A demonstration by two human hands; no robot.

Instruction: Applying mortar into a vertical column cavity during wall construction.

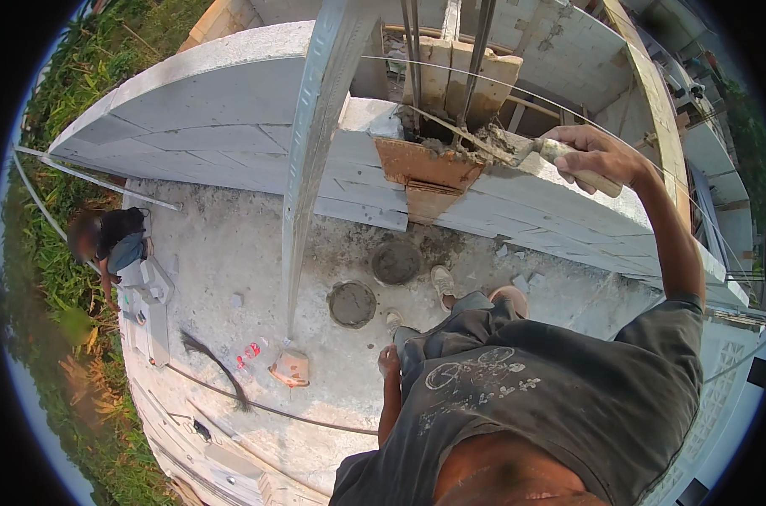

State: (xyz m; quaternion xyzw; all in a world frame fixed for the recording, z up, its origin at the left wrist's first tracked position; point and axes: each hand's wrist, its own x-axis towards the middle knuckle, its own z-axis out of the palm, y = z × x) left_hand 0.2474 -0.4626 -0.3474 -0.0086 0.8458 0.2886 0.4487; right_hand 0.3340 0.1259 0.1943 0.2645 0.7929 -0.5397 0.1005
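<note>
My right hand (592,162) grips the handle of a trowel (526,153) at the top of the white block wall (569,207). Its blade is in wet grey mortar (493,139) beside upright rebar (472,93) and a board form (429,164), which covers a gap in the blocks. My left hand (389,361) hangs low beside my leg with fingers curled; whether it holds anything is too small to tell. Two round containers of grey mortar (395,262) (352,304) stand on the concrete floor by my feet.
A metal post (311,185) rises left of the form. A person (113,249) crouches at the slab's left edge beside greenery. A bottle (252,351), an orange piece (290,368), dark strands (210,363) and a long bar (273,405) lie on the floor (223,312).
</note>
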